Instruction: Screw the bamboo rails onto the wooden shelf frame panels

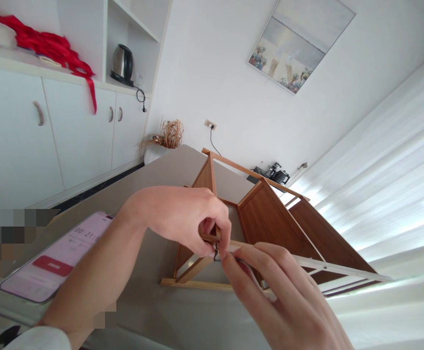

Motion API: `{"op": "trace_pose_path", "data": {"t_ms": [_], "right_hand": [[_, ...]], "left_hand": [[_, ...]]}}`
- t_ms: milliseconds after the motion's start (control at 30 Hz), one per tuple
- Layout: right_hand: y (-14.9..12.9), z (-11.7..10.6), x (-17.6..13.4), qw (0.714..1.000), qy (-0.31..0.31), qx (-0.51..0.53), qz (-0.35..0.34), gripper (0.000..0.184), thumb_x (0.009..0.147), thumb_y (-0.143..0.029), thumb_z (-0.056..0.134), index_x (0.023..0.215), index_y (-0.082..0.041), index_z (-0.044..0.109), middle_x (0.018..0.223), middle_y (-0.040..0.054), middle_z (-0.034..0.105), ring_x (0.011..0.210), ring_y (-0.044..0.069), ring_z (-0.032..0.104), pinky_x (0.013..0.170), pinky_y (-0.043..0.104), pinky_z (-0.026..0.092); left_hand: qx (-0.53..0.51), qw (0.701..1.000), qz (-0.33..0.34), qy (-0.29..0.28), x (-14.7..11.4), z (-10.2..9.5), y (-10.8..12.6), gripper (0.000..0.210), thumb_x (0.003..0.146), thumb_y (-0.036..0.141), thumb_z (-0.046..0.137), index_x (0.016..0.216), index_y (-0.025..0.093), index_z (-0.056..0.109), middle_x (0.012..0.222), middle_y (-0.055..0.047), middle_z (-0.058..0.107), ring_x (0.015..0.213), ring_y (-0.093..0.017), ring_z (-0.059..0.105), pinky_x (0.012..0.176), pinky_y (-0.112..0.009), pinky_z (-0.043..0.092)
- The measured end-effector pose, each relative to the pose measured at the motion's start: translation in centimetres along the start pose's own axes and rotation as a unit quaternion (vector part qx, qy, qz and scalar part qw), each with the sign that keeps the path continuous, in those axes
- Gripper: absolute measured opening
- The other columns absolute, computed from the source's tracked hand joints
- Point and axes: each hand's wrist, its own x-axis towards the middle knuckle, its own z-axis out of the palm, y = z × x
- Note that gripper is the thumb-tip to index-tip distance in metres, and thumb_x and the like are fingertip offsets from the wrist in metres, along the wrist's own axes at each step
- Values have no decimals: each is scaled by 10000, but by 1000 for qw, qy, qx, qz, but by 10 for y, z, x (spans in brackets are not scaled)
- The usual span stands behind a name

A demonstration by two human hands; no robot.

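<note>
A wooden shelf rack (273,221) with brown panels and a light frame lies on its side on the grey table (139,291). My left hand (178,214) is closed around a frame piece near the rack's close end, thumb and forefinger at a joint. Right at that joint sits the bent end of a thin dark hex key (216,256). The fingers of my right hand (280,287) pinch the key's long arm, which they mostly cover. Whatever screw the key meets is hidden by my fingertips.
A phone (57,257) showing a running timer lies by my left forearm. White cabinets (76,131) stand at the left, with a kettle (122,64) and red ribbon (51,46). Dried plants (170,133) stand past the table's far end. White curtains (390,170) hang at the right.
</note>
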Motion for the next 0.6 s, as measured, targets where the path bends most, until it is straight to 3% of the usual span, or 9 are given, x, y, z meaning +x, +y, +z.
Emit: {"op": "trace_pose_path", "data": {"t_ms": [100, 267, 400, 600], "right_hand": [[1, -4, 6, 1000, -9, 23, 3, 328, 970, -73, 417, 1036, -172, 723, 980, 88, 695, 904, 174, 620, 762, 260, 560], [10, -17, 9, 987, -110, 113, 29, 342, 950, -19, 432, 1148, -155, 676, 1032, 93, 662, 935, 159, 593, 774, 237, 553], [11, -14, 8, 984, -85, 147, 57, 363, 894, 22, 501, 1147, -176, 671, 983, 68, 645, 867, 138, 576, 697, 207, 536], [4, -7, 7, 982, -47, 150, 100, 348, 913, -10, 474, 1100, -201, 696, 953, 62, 649, 828, 128, 592, 659, 204, 536]], "left_hand": [[-3, 1000, -4, 1, 0, 0, 0, 163, 778, 146, 681, 885, 222, 779, 912, 4, 695, 723, -112, 581, 646, -222, 428], [2, 1000, 0, -1, 0, -1, 0, 150, 786, 162, 688, 888, 225, 778, 916, 6, 691, 727, -108, 577, 647, -217, 424], [7, 1000, 5, 2, 0, -1, 0, 148, 782, 151, 689, 878, 228, 772, 914, 13, 689, 730, -105, 573, 644, -214, 419], [1, 1000, 3, 5, 0, 1, 0, 140, 775, 151, 694, 874, 220, 767, 910, 9, 686, 721, -109, 574, 630, -221, 415]]}}
